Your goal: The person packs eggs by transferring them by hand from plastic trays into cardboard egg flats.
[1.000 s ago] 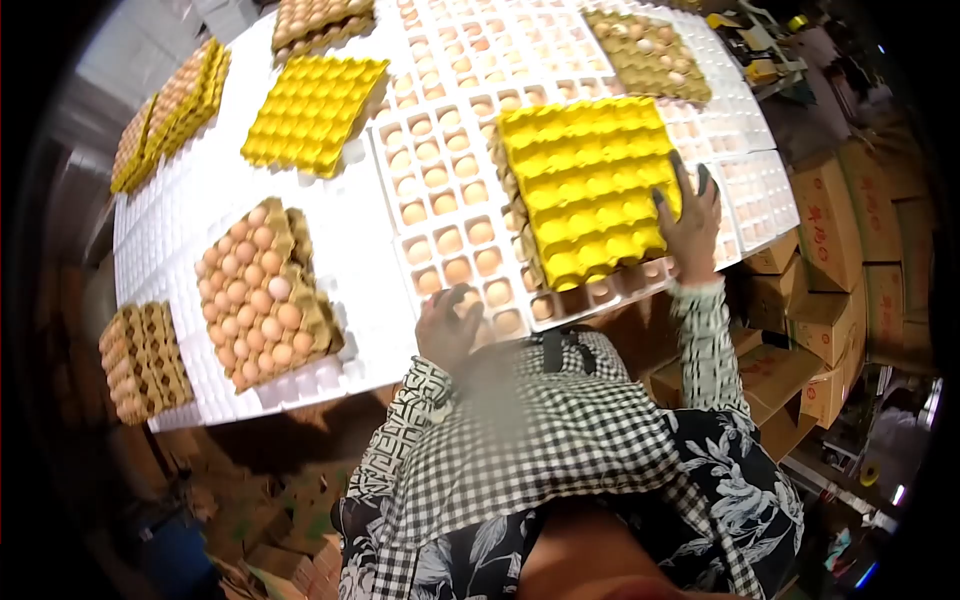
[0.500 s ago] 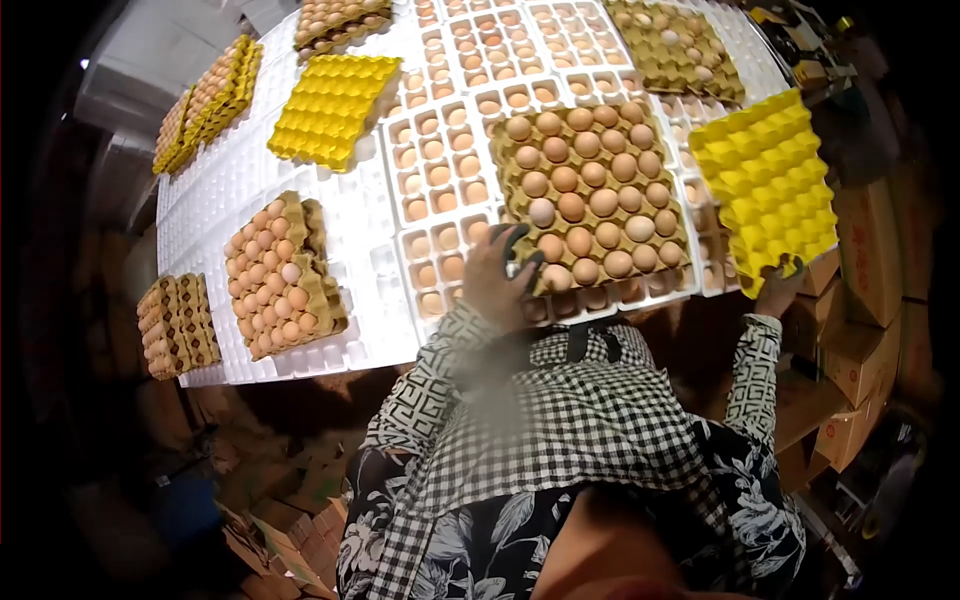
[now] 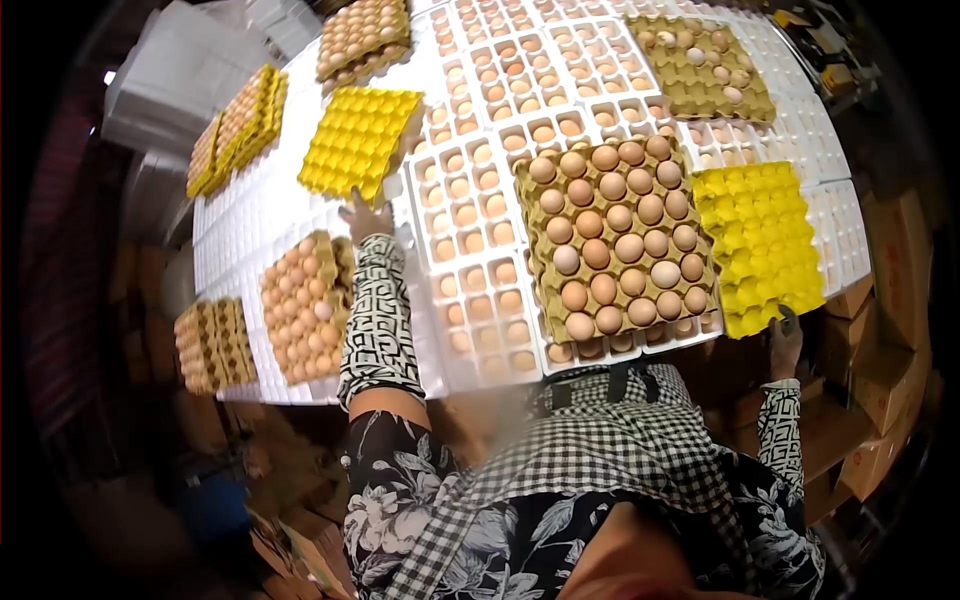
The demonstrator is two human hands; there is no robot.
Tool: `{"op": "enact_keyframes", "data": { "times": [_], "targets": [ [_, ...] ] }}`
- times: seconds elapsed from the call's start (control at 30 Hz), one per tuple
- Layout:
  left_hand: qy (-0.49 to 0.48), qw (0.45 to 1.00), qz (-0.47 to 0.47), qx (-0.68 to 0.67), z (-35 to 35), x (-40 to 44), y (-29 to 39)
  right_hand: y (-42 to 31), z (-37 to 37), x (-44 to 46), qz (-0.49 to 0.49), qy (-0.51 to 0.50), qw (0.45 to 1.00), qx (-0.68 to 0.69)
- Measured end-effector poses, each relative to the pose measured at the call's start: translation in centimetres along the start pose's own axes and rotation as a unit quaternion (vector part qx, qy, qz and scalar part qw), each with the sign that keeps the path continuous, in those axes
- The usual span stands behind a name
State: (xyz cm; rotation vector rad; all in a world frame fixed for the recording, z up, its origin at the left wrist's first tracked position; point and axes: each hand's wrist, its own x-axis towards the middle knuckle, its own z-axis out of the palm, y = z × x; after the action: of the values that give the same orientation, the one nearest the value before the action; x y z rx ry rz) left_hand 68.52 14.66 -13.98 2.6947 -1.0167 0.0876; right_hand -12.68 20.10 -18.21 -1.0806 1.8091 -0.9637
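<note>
My right hand (image 3: 786, 342) grips the near edge of a yellow egg tray (image 3: 760, 245), which lies at the table's right edge, over part of the white trays. My left hand (image 3: 367, 216) reaches out to the near edge of another yellow egg tray (image 3: 358, 140); its fingers look apart, and I cannot tell whether they press on the tray. Between my arms, a brown pulp tray full of eggs (image 3: 618, 235) sits on top of white compartment trays (image 3: 470, 215) that hold eggs too.
Stacked brown trays of eggs (image 3: 303, 315) stand at the left, near another brown stack (image 3: 215, 345). Farther back are egg stacks (image 3: 365, 35) and a partly filled tray (image 3: 700, 75). White foam boxes (image 3: 180, 80) stand beyond the table; cardboard boxes (image 3: 880, 375) are at the right.
My left hand has left the near corner of the full brown egg tray and moved left to the yellow tray. The yellow tray in my right hand has shifted left and nearer, beside the full tray.
</note>
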Motion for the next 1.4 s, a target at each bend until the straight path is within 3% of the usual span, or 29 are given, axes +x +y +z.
{"op": "enact_keyframes", "data": {
  "times": [0.03, 0.07, 0.1, 0.13, 0.17, 0.2, 0.23, 0.3, 0.37, 0.43, 0.5, 0.57, 0.67, 0.73, 0.77, 0.83, 0.9, 0.97, 1.03, 1.07, 1.17, 1.23, 1.3, 1.33, 1.4],
  "targets": [
    [-0.054, 0.998, -0.022, -0.021, 0.2, 1.7, -0.3, 0.8, 0.3, -0.8, 0.034, -0.023, 0.999, 0.015],
    [-0.077, 0.997, 0.025, -0.002, 2.6, 4.2, -2.4, -1.9, 1.0, -3.0, 0.071, -0.047, 0.995, -0.053],
    [-0.099, 0.992, 0.072, 0.014, 4.9, 6.6, -4.3, -2.0, 0.6, -3.4, 0.009, -0.052, 0.988, -0.145],
    [-0.079, 0.993, 0.084, -0.019, 5.7, 7.5, -5.0, -2.2, 0.6, -3.5, -0.140, 0.007, 0.961, -0.240],
    [-0.061, 0.992, 0.097, -0.052, 6.4, 8.3, -5.6, -2.7, 0.6, -3.3, -0.279, 0.062, 0.899, -0.333],
    [0.021, 0.986, 0.109, -0.122, 10.1, 10.1, -8.1, -6.4, 1.1, -4.1, -0.186, 0.061, 0.925, -0.327],
    [0.141, 0.936, 0.179, -0.269, 8.9, 9.0, -6.7, -11.1, 2.6, -5.1, -0.090, 0.064, 0.942, -0.315],
    [0.152, 0.899, 0.108, -0.398, 5.2, 9.0, -4.6, -15.2, 4.9, -5.4, -0.165, 0.109, 0.945, -0.261],
    [0.102, 0.785, 0.037, -0.609, -5.6, 1.8, 4.8, -20.6, 8.7, -6.9, -0.168, 0.080, 0.975, -0.120],
    [0.124, 0.755, 0.141, -0.628, -10.3, -4.8, 10.4, -24.0, 12.7, -7.8, -0.236, -0.017, 0.971, 0.035],
    [0.164, 0.777, 0.206, -0.572, -10.8, -11.8, 15.2, -26.0, 16.1, -8.1, -0.267, -0.161, 0.919, 0.242],
    [0.038, 0.714, 0.328, -0.618, -8.9, -18.9, 17.4, -27.7, 17.8, -9.0, -0.169, -0.213, 0.904, 0.331],
    [-0.066, 0.709, 0.460, -0.530, -10.8, -29.7, 23.3, -26.8, 16.8, -9.3, -0.102, -0.096, 0.912, 0.385],
    [-0.160, 0.700, 0.513, -0.469, -11.7, -32.8, 26.9, -26.8, 14.5, -9.7, -0.088, 0.070, 0.925, 0.364],
    [-0.242, 0.661, 0.560, -0.437, -12.0, -32.9, 28.1, -24.2, 11.8, -8.3, -0.075, 0.078, 0.926, 0.362],
    [-0.284, 0.609, 0.620, -0.405, -10.3, -33.6, 27.7, -18.9, 7.2, -5.7, -0.050, 0.085, 0.921, 0.378],
    [-0.274, 0.643, 0.599, -0.390, -10.1, -33.2, 25.6, -11.5, 4.2, -2.9, -0.090, 0.120, 0.972, 0.182],
    [-0.291, 0.688, 0.559, -0.360, -10.1, -32.9, 22.5, -3.0, 1.9, -0.4, 0.071, 0.027, 0.989, 0.130],
    [-0.324, 0.740, 0.495, -0.320, -10.5, -32.3, 20.0, -6.9, 1.7, -1.7, 0.146, 0.027, 0.983, 0.111],
    [-0.337, 0.760, 0.440, -0.339, -11.1, -32.4, 19.3, -4.5, 1.3, -0.7, 0.097, 0.031, 0.982, 0.156],
    [-0.281, 0.814, 0.363, -0.356, -13.0, -32.2, 18.1, -4.1, 1.6, -1.1, 0.140, 0.041, 0.970, 0.197],
    [-0.258, 0.828, 0.289, -0.406, -11.3, -32.3, 15.7, -7.8, 1.9, -2.3, 0.185, 0.047, 0.977, 0.098],
    [-0.217, 0.833, 0.351, -0.368, -9.4, -31.0, 13.5, -7.8, 1.4, -1.9, 0.185, 0.003, 0.982, 0.037],
    [-0.221, 0.842, 0.321, -0.373, -9.6, -30.9, 13.3, -9.7, 0.9, -1.9, 0.167, -0.021, 0.979, -0.114],
    [-0.220, 0.853, 0.283, -0.381, -9.9, -30.3, 13.4, -10.8, -0.1, -1.5, 0.150, -0.028, 0.969, -0.195]
  ]
}}
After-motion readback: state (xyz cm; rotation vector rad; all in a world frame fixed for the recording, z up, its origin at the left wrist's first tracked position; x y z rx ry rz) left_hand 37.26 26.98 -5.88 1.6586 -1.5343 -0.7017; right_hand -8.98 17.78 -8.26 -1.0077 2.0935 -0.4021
